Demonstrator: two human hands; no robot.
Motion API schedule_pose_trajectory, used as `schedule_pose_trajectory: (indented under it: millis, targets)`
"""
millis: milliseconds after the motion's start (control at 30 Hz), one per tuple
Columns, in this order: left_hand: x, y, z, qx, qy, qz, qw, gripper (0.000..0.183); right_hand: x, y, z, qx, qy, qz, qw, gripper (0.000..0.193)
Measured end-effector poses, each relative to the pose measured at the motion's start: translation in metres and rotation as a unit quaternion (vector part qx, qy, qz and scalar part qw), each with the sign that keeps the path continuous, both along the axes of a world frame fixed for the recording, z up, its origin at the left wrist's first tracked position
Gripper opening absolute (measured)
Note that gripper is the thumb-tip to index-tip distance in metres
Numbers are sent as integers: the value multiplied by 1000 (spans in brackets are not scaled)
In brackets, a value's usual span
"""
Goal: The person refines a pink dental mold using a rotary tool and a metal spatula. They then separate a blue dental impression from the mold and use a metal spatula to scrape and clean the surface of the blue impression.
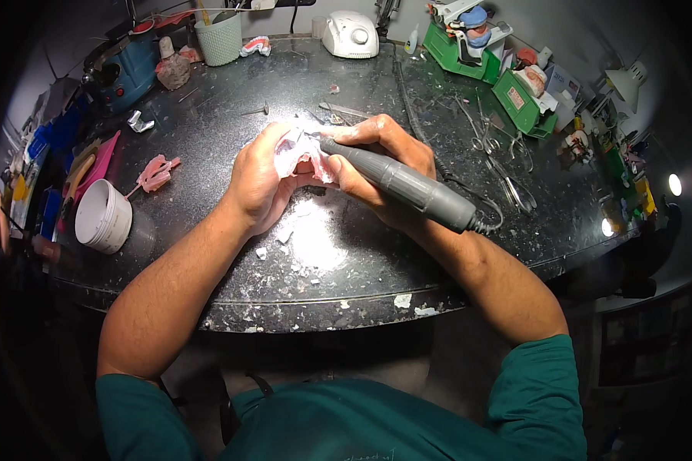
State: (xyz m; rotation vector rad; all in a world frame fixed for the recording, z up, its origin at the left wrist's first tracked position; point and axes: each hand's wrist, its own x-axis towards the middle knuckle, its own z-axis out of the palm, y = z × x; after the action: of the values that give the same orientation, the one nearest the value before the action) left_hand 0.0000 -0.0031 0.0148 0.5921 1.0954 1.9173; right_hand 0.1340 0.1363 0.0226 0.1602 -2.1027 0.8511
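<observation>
Above the middle of the dark bench, my left hand (pixel 255 178) is closed around a pink and white denture-like dental piece (pixel 289 156), arch-shaped and partly hidden by fingers and glare. My right hand (pixel 396 146) grips a grey rotary handpiece (pixel 415 190), pen-fashion, with its cord trailing off the back end. The handpiece's front end points left and meets the dental piece, or comes very close; bright light blurs the tip. White crumbs (pixel 284 235) lie on the bench below my hands.
A white tub (pixel 104 218) and a pink branched piece (pixel 156 174) sit at left. Behind stand a white control box (pixel 351 35) and a woven cup (pixel 218 41). Green bins (pixel 519 103) and metal scissors-like tools (pixel 486 144) are at right. The bench edge (pixel 323 303) runs in front.
</observation>
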Motion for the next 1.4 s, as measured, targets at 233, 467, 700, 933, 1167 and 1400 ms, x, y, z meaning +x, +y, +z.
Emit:
schedule_pose_trajectory:
  millis: [233, 467, 700, 933, 1167, 1400]
  targets:
    - [-5, 0, -4, 8, -15, -12, 1000, 33, -7, 0, -5, 15, 45, -1, 999, 28]
    - [-4, 2, -4, 15, -16, -5, 1000, 31, -2, -1, 1, 27, -15, -13, 999, 23]
    - [-5, 2, -5, 19, -3, -17, 1000, 32, -6, -1, 2, 66, 37, -25, 997, 25]
    - [-8, 1, -8, 9, -3, -13, 1000, 33, -2, -2, 5, 60, 0, -23, 998, 23]
    - [-5, 2, -3, 14, -9, -13, 1000, 34, -4, 3, 1, 68, 43, 0, 997, 26]
    - [-5, 2, -4, 13, -11, -6, 1000, 35, 0, 3, 2, 48, 11, 9, 999, 20]
